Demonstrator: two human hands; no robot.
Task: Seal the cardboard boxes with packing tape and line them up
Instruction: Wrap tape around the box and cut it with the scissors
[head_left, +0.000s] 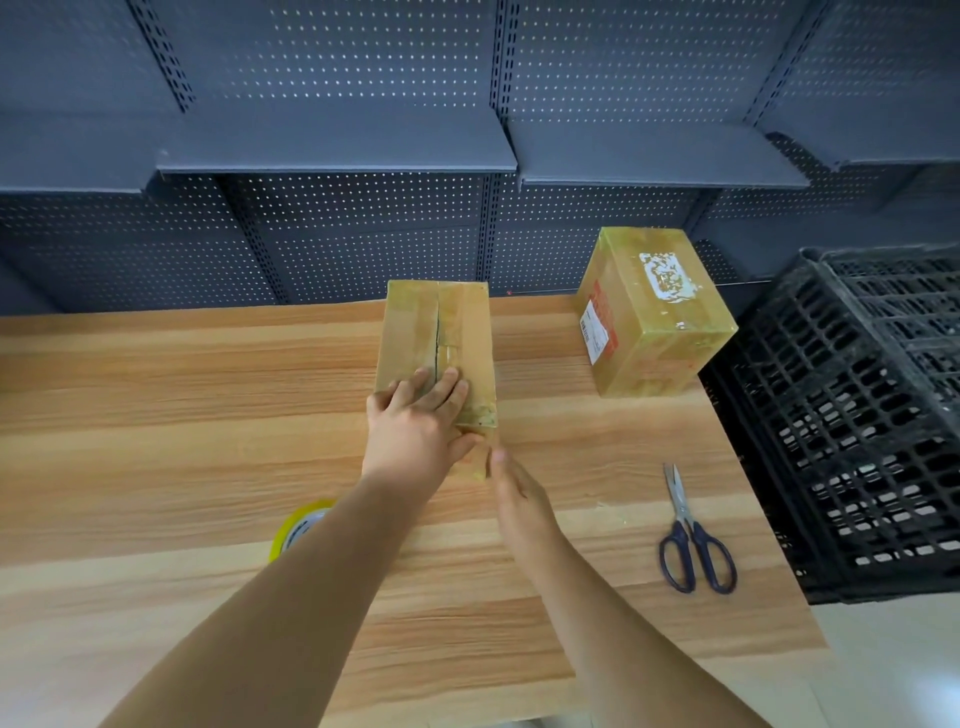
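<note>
Tan boxes, striped wood-grain table, yellow tape roll, navy-handled scissors, black crate

The left hand presses flat on the top seam of the cardboard box, and the right hand touches its near end. Scissors lie to the right.

Tape roll half hidden behind the left forearm; black crate cut by the right edge; far box label print unreadable.

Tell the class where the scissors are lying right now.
In the head view the scissors lie on the wooden table, on its right side beside the black crate, nearer the person than the taped box.
</note>
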